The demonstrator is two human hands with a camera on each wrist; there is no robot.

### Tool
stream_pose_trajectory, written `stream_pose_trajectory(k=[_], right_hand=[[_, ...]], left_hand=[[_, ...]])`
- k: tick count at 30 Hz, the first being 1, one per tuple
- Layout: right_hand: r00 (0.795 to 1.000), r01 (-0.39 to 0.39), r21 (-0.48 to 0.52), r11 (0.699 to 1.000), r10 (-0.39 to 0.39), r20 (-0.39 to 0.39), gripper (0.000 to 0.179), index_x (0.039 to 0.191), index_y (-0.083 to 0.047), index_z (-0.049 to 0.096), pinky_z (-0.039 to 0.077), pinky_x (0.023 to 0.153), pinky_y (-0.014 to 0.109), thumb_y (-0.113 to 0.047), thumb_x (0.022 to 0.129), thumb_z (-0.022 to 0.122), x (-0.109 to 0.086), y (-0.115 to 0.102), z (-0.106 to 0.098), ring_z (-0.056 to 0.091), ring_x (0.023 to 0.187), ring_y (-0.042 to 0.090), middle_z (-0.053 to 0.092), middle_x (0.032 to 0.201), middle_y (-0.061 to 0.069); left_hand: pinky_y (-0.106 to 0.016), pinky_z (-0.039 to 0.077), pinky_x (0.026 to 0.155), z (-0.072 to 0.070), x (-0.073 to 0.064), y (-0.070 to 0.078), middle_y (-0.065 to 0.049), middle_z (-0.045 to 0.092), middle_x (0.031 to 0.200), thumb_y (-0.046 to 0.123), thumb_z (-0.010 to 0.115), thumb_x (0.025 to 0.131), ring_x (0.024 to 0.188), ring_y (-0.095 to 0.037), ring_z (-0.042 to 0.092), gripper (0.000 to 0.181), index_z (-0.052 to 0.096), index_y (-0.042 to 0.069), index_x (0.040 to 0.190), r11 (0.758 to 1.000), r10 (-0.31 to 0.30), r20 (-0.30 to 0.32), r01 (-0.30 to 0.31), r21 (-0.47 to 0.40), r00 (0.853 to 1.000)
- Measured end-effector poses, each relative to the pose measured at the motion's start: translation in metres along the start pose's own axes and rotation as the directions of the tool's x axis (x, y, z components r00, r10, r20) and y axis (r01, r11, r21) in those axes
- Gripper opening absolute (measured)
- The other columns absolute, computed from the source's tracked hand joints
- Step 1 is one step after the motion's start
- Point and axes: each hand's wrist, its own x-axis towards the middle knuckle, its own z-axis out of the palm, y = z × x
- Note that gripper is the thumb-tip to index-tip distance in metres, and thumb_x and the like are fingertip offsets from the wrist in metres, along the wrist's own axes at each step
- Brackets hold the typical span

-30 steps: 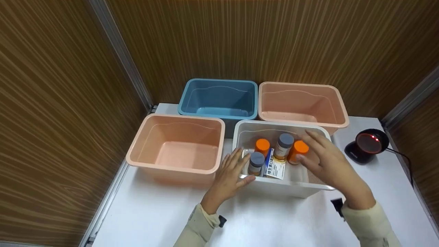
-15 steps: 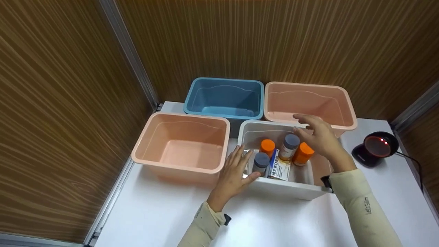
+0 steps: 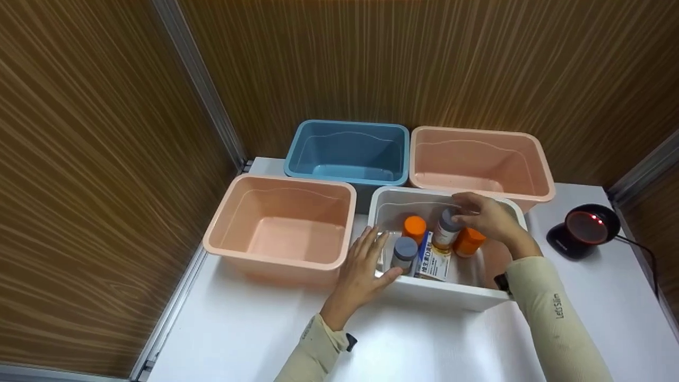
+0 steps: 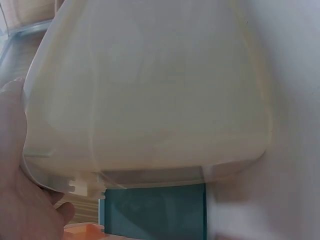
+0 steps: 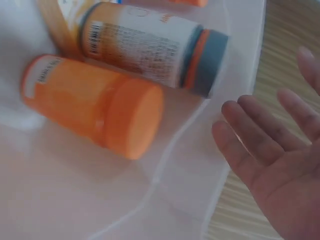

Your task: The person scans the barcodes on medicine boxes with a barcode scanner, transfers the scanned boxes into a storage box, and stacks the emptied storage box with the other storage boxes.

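My left hand (image 3: 358, 273) rests with spread fingers on the front left corner of the white bin (image 3: 440, 288); the left wrist view shows the bin's outer wall (image 4: 150, 90) beside it. Over the bin's right half, my right hand (image 3: 490, 220) reaches toward a grey-capped pill bottle (image 3: 444, 237). Its fingers, at the bottle's cap in the head view, look extended and apart from it in the right wrist view. An orange-capped bottle (image 3: 468, 244) stands just below this hand. Also inside are another orange-capped bottle (image 3: 414, 228), another grey-capped bottle (image 3: 405, 248) and a white-and-blue medicine box (image 3: 435, 263).
A pink bin (image 3: 278, 264) stands at the left. Behind are a blue bin (image 3: 347, 179) and a second pink bin (image 3: 480, 193), close against the white one. On the table's right sits a black scanner (image 3: 586, 228) with red lights and a cable.
My right hand has moved left, then lowered to the grey-capped bottle's cap. The left hand has stayed at the bin's corner. The head view has shifted slightly.
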Motion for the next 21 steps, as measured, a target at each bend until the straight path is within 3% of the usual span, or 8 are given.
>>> stream_pose_trajectory(k=[4,9,13,21], right_hand=[[0.997,-0.013,0.048,0.999,0.009,0.075,0.061,0.138,-0.002,0.044,0.038,0.096,0.051,-0.017,0.086,0.071,0.005,0.006,0.001,0.046,0.121,0.039,0.048,0.134,0.023],[0.997,0.008,0.078,0.997,-0.013,0.072,0.058,0.137,0.0,0.046,0.039,0.095,0.052,-0.012,0.085,0.071,0.01,0.011,0.003,0.049,0.116,0.04,0.051,0.129,0.024],[0.998,0.013,0.097,0.995,-0.019,0.055,0.057,0.135,0.0,0.047,0.04,0.094,0.052,-0.013,0.085,0.071,0.012,0.015,0.004,0.051,0.113,0.039,0.053,0.125,0.024],[0.994,-0.003,0.088,0.996,-0.007,0.112,0.061,0.137,-0.004,0.048,0.036,0.097,0.053,-0.013,0.083,0.073,0.012,0.024,0.01,0.046,0.12,0.036,0.05,0.133,0.021]], left_hand=[[-0.047,0.019,0.109,-0.001,-0.001,-0.001,-0.004,0.018,0.156,0.062,0.046,0.089,0.141,-0.019,0.011,0.079,0.024,0.018,0.151,1.0,0.008,-0.018,-0.008,-0.018,1.0],[-0.047,0.018,0.109,-0.002,-0.002,-0.002,-0.004,0.018,0.156,0.055,0.055,0.088,0.141,-0.02,0.012,0.079,0.025,0.017,0.151,1.0,0.012,-0.031,-0.013,-0.028,0.999],[-0.047,0.017,0.109,-0.001,-0.002,-0.002,-0.004,0.019,0.156,0.057,0.053,0.088,0.141,-0.021,0.013,0.078,0.027,0.016,0.15,1.0,0.014,-0.032,-0.015,-0.027,0.999],[-0.047,0.016,0.109,0.002,0.0,-0.001,-0.006,0.022,0.154,0.059,0.052,0.088,0.141,-0.02,0.012,0.079,0.027,0.017,0.15,1.0,0.016,-0.021,-0.016,-0.026,1.0]])
